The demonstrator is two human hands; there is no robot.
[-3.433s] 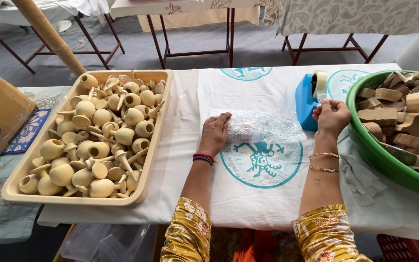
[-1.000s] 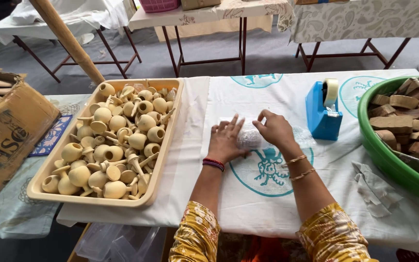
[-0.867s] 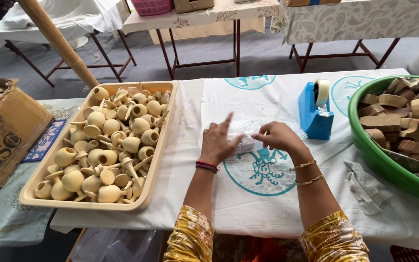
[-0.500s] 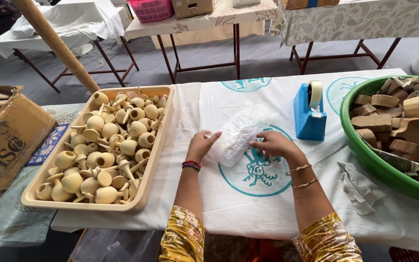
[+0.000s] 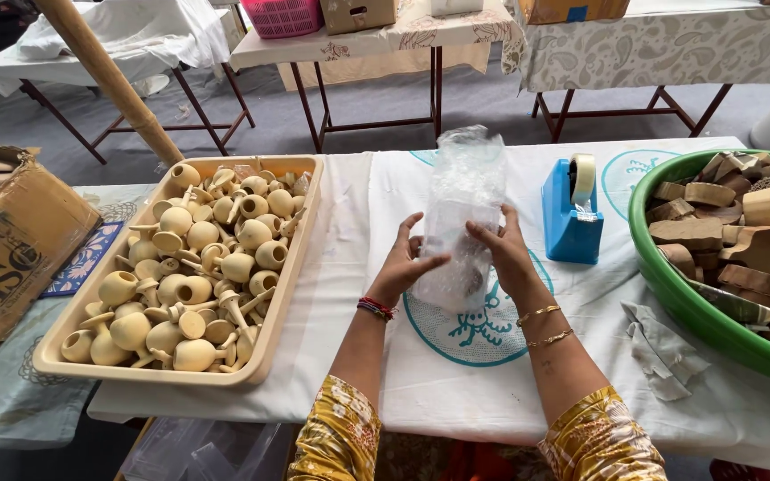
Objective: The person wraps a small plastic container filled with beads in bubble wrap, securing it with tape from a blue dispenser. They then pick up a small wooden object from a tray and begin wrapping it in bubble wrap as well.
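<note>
At a cloth-covered work table (image 5: 331,356) in a room lined with more draped trestle tables (image 5: 652,44), a person stood a sheet of clear bubble wrap (image 5: 463,214) upright over a teal printed motif (image 5: 474,330), with a small dark object dimly visible in its lower part. A beige tray (image 5: 291,267) heaped with pale turned wooden pieces (image 5: 198,267) sat to the left, a green tub (image 5: 697,303) of carved wooden blocks (image 5: 741,240) to the right, and a worn cardboard box (image 5: 11,249) lay at the far left edge. Behind the wrap stood a blue tape dispenser (image 5: 568,223); torn scraps (image 5: 666,347) lay near the tub. The left hand (image 5: 403,263) and right hand (image 5: 501,254) pressed the wrap from either side, fingers spread, apart from each other. The step appeared to be wrapping the object; closing the bundle would probably call for folding the loose top down and holding it while reaching for tape.
</note>
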